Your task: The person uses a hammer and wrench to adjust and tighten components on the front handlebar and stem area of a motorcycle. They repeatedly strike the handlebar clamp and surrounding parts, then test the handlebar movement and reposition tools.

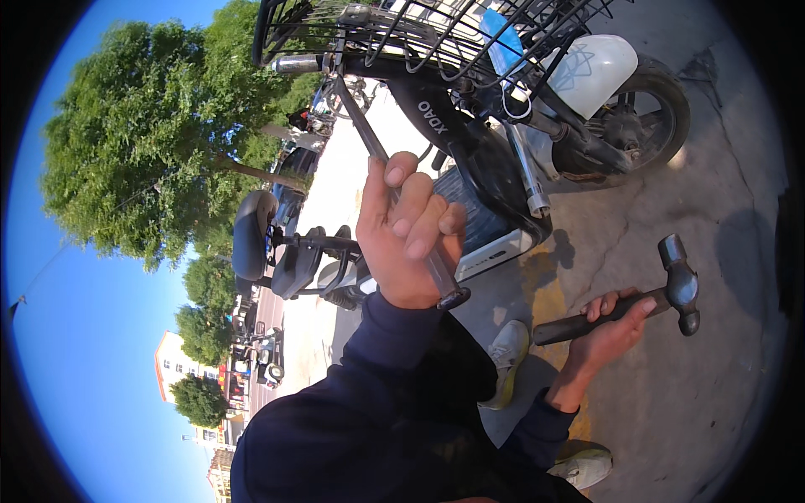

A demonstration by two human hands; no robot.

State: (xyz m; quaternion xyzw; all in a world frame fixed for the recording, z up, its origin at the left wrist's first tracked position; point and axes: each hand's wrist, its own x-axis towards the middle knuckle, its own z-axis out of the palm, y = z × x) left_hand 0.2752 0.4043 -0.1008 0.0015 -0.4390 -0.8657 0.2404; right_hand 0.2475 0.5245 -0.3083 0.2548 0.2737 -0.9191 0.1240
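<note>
My left hand (409, 232), palm towards the camera, grips a long dark steel bar (361, 119) with a mushroomed lower end. The bar slants from the scooter's handlebar region to beside my wrist; whether it touches the scooter cannot be told. At the lower right, my right hand (610, 330) holds a ball-peen hammer (682, 286) by its dark handle, its head beyond my thumb. The two tools are apart. Beyond my left hand stands an electric scooter (434, 113) with a black frame, a white front fender (594, 72) and a black wire basket (402, 47).
A blue face mask (500, 44) hangs at the basket. The scooter's front wheel (657, 119) rests on cracked pavement (710, 207). My two shoes (509, 358) stand near a worn yellow line. Trees (138, 138), parked vehicles and buildings lie farther off at the left.
</note>
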